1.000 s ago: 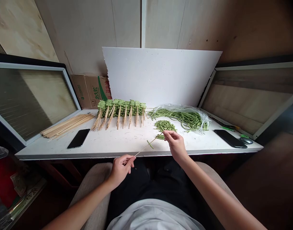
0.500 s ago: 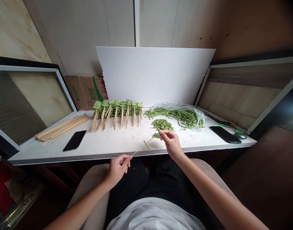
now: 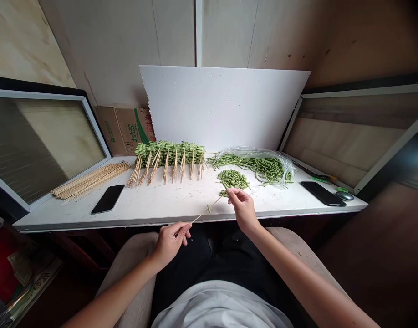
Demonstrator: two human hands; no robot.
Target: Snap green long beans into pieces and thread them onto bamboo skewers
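My left hand [image 3: 171,241] is closed round the lower part of a thin bamboo skewer [image 3: 199,217], which slants up to the right. One short piece of green bean [image 3: 209,208] is threaded on it partway along. At the upper end of the skewer, my right hand [image 3: 243,207] pinches another small bean piece [image 3: 224,185], mostly hidden by the fingertips. Just beyond that hand lies a pile of cut bean pieces [image 3: 233,178]. Long whole green beans [image 3: 263,165] spill from a clear plastic bag behind the pile.
Finished bean skewers [image 3: 168,152] are stacked at the back of the white table [image 3: 154,207]. Loose bamboo skewers [image 3: 93,180] and a phone [image 3: 108,199] lie left. Another phone [image 3: 322,193] and a mouse [image 3: 344,196] lie right. A white board [image 3: 226,107] stands behind.
The threaded bean piece has turned on the skewer and now looks shorter. Both hands have barely moved, and the whole view has shifted slightly.
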